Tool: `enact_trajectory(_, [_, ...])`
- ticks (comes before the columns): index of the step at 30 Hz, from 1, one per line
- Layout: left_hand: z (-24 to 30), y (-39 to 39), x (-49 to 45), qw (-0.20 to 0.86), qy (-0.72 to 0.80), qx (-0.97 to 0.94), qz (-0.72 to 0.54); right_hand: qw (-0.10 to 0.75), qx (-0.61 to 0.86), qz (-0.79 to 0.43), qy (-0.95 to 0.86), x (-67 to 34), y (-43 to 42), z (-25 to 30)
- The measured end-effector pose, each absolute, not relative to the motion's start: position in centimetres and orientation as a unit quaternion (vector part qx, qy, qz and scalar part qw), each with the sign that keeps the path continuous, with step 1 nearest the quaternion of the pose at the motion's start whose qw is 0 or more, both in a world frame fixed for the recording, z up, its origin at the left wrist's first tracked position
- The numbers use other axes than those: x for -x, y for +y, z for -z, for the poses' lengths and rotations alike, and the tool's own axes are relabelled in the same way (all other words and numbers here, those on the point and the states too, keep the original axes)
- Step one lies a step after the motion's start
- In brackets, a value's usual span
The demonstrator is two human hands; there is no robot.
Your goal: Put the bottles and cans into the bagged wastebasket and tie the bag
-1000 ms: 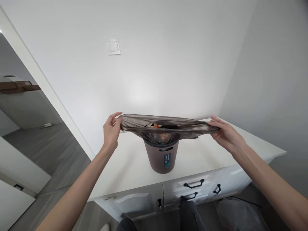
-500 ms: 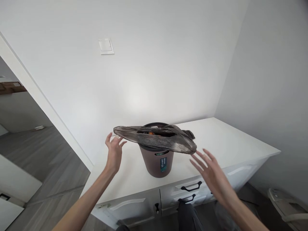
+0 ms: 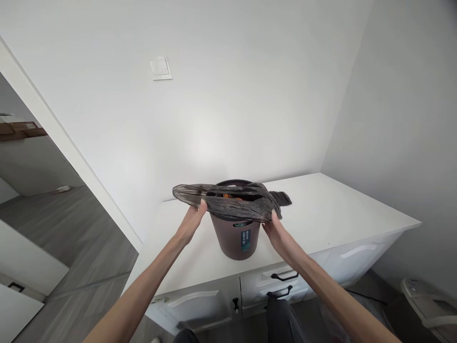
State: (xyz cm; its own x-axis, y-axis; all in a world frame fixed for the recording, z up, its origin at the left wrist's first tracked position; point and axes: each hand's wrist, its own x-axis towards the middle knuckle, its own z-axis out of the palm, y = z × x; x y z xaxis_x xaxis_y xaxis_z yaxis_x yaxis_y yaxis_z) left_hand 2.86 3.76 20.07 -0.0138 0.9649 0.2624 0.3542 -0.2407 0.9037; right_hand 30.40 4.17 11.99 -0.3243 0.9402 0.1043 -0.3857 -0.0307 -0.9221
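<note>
A brown garbage bin [image 3: 233,240] with a teal label stands upright on the white cabinet top. Over its mouth lies a dark translucent garbage bag [image 3: 232,207], spread wide past both sides, with something orange showing through its opening. My left hand [image 3: 193,221] pinches the bag's near edge left of the bin, thumb on top and fingers underneath. On the right, my right hand [image 3: 276,231] grips the near edge the same way, its fingers partly hidden beneath the plastic.
The white cabinet [image 3: 332,214] stands against the wall and has black drawer handles [image 3: 284,276]. A light switch [image 3: 160,68] is on the wall. To the left a doorway shows grey flooring and cardboard boxes [image 3: 21,129]. A pale plastic object [image 3: 428,302] sits at lower right.
Both hands have moved inward from beside the bag and closed on its near edge. The bag's right side is drawn in closer to the bin.
</note>
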Motion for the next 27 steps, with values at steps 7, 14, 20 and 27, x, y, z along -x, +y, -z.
enact_trajectory(7, [-22.8, 6.2, -5.8, 0.339, 0.542, -0.563, -0.524, 0.567, 0.318, -0.571, -0.501, -30.9, 9.6, -15.0])
enact_trajectory(14, [-24.2, 6.2, -6.3, 0.405, 0.469, -0.446, -0.647, 0.594, 0.228, -0.584, -0.504, -31.1, 10.9, -19.7])
enact_trajectory(20, [-25.7, 6.5, -6.7, 0.519, 0.342, -0.37, -0.691, 0.577, 0.156, -0.635, -0.489, -30.8, 12.9, -21.3])
enact_trajectory(27, [-26.3, 6.3, -7.2, 0.53, 0.348, -0.371, -0.679, 0.49, 0.168, -0.653, -0.552, -29.5, 12.9, -23.7])
